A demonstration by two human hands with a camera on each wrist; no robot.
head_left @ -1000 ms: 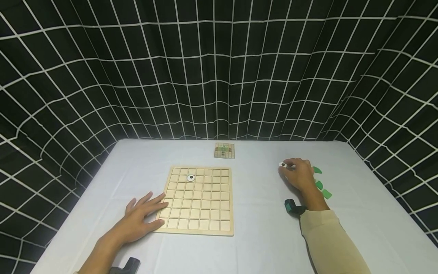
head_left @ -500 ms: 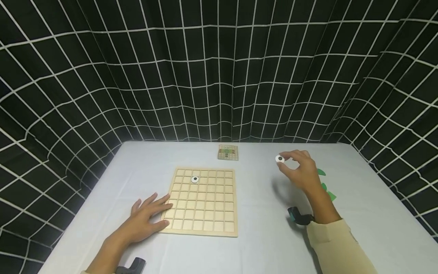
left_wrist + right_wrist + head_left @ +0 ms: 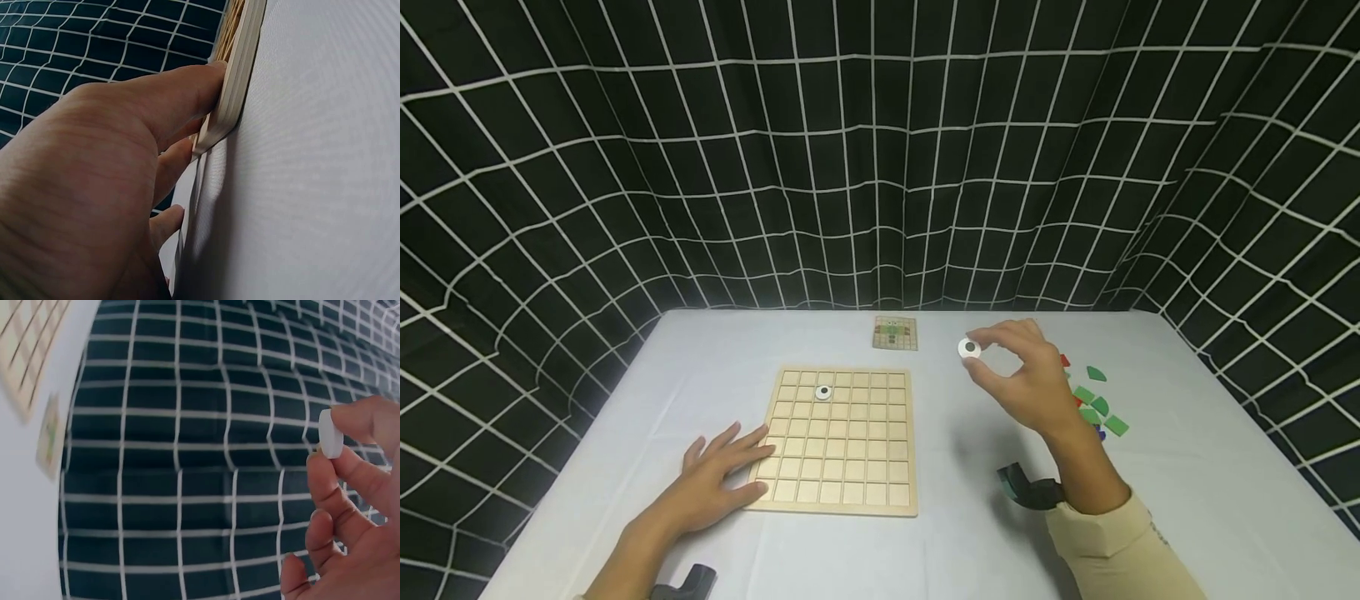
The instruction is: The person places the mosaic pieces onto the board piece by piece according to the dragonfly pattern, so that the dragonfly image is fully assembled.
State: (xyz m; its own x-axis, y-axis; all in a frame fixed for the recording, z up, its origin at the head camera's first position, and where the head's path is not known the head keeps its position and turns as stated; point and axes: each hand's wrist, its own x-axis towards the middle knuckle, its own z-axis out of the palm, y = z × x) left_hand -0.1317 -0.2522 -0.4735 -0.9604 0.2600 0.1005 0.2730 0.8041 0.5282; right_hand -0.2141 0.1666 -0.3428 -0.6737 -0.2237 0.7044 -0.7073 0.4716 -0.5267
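My right hand [image 3: 1026,379] pinches a round white disc with a black dot [image 3: 969,347] between thumb and fingertips, held above the table to the right of the board. Seen edge-on in the right wrist view, the white disc [image 3: 330,434] shows its thickness. A wooden grid board [image 3: 841,442] lies flat on the table. On it, in a square near the top left, sits a matching white disc with a black dot [image 3: 823,392]. My left hand [image 3: 711,483] rests with spread fingers on the board's left edge. In the left wrist view, the left thumb [image 3: 187,94] touches the board's side [image 3: 240,69].
Several green pieces [image 3: 1116,426], with some red and blue ones, lie loose on the right of the white table [image 3: 1187,467], partly behind the right forearm. A small patterned card [image 3: 895,332] lies beyond the board. A black curtain with white grid lines [image 3: 887,150] surrounds the table.
My right hand has lifted the white disc off the table near the loose pieces and carried it left towards the board. More of the coloured pieces now show. The left hand stays put.
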